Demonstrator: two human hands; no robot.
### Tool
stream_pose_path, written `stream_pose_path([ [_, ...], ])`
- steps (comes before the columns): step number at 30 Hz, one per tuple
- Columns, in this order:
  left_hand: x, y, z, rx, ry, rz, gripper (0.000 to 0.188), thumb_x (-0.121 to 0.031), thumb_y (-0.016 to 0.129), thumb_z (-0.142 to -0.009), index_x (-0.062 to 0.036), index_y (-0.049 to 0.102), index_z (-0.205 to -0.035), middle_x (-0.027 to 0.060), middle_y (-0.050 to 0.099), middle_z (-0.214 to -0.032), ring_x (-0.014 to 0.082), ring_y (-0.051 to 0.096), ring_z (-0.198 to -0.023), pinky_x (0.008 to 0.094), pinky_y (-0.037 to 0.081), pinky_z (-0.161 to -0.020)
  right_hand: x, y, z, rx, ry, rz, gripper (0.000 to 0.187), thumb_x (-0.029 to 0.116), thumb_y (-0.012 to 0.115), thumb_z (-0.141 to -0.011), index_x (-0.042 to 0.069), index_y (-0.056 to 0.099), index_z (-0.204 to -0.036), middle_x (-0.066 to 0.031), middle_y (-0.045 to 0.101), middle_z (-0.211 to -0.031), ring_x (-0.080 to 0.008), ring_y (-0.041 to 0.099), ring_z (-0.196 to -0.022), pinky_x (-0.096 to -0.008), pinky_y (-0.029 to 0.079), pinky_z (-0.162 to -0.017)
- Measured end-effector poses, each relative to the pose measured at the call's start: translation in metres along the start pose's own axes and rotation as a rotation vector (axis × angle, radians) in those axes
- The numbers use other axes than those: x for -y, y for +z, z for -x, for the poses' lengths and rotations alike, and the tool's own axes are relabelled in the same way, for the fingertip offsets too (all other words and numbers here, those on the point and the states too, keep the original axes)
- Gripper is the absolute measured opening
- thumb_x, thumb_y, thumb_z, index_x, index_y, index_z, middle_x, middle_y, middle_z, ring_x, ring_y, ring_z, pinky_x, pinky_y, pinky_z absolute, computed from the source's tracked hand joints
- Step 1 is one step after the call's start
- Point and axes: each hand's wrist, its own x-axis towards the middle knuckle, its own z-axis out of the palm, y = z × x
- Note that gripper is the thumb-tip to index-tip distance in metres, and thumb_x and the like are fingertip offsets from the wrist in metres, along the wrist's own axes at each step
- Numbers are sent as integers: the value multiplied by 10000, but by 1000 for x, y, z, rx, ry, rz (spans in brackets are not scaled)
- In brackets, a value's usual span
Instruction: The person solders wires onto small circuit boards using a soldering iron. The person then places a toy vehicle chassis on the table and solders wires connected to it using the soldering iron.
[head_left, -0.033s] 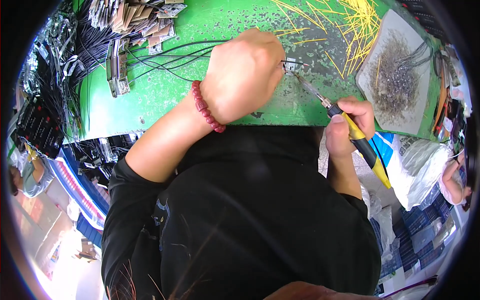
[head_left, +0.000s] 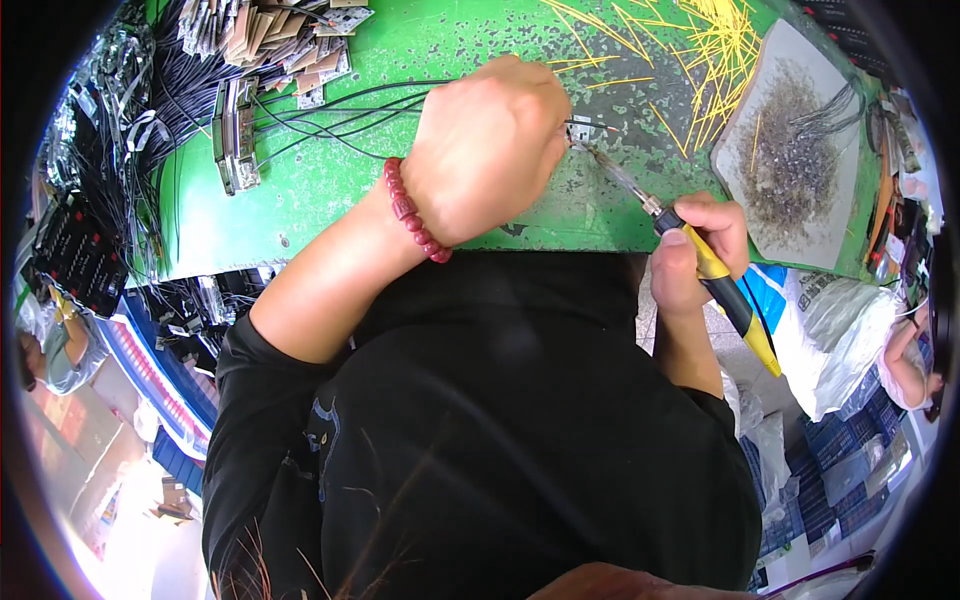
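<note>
My left hand point(head_left: 490, 140), back up and a red bead bracelet at its wrist, is closed over thin black wires point(head_left: 340, 120) on the green bench. Its fingertips are mostly hidden under the hand. A short black wire end point(head_left: 598, 125) with a bare tip pokes out past the fingers, over a small circuit board point(head_left: 580, 130). My right hand point(head_left: 697, 250) grips a yellow and black soldering iron point(head_left: 712, 265) like a pen. The iron's thin metal tip points up and left, at the near edge of the small board; whether it touches cannot be made out.
Several circuit boards point(head_left: 300, 50) with black wires pile up at the far left, another board stack point(head_left: 235, 135) nearer. Yellow thin strips point(head_left: 715, 50) lie scattered at the far right. Beside them sits a pale slab point(head_left: 745, 160) covered in dark solder debris. The bench's near edge point(head_left: 580, 248) runs before me.
</note>
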Motion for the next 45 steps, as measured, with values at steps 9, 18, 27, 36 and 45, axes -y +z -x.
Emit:
stream_pose_path([
  [9, -1, -3, -5, 92, -11, -69, 66, -84, 621, -768, -21, 618, -787, 97, 622, -818, 320, 608, -824, 418, 504, -677, 0, 2, 0, -2, 67, 8, 204, 88, 679, -793, -3, 547, -920, -39, 522, -741, -80, 422, -611, -224, 320, -548],
  [18, -3, -8, -10, 185, -35, -134, 119, -141, 611, -780, -23, 610, -767, 95, 610, -828, 317, 608, -844, 433, 498, -678, 2, 3, -2, 27, 78, 48, 206, 94, 688, -804, 0, 546, -920, -30, 518, -733, -69, 413, -605, -220, 310, -545],
  [27, -3, -10, -13, 242, -58, -146, 132, -157, 603, -785, -28, 604, -758, 105, 605, -834, 328, 609, -846, 446, 497, -669, -4, 2, 1, -37, -7, -43, 233, 121, 692, -813, 8, 531, -937, -49, 534, -783, -74, 433, -652, -218, 329, -578],
  [36, -3, -10, -13, 239, -60, -141, 131, -156, 599, -780, -28, 601, -751, 106, 604, -831, 331, 609, -841, 449, 496, -665, -2, 1, 1, -46, 19, -36, 231, 128, 690, -820, 4, 536, -941, -44, 531, -802, -76, 428, -661, -210, 333, -597],
  [45, 1, -9, -12, 212, -50, -97, 108, -136, 610, -769, -30, 604, -751, 99, 606, -830, 322, 608, -830, 435, 495, -669, 13, 17, -38, 103, 199, 261, 337, 33, 664, -869, 32, 591, -1198, -96, 688, -826, -114, 650, -702, -229, 516, -604],
])
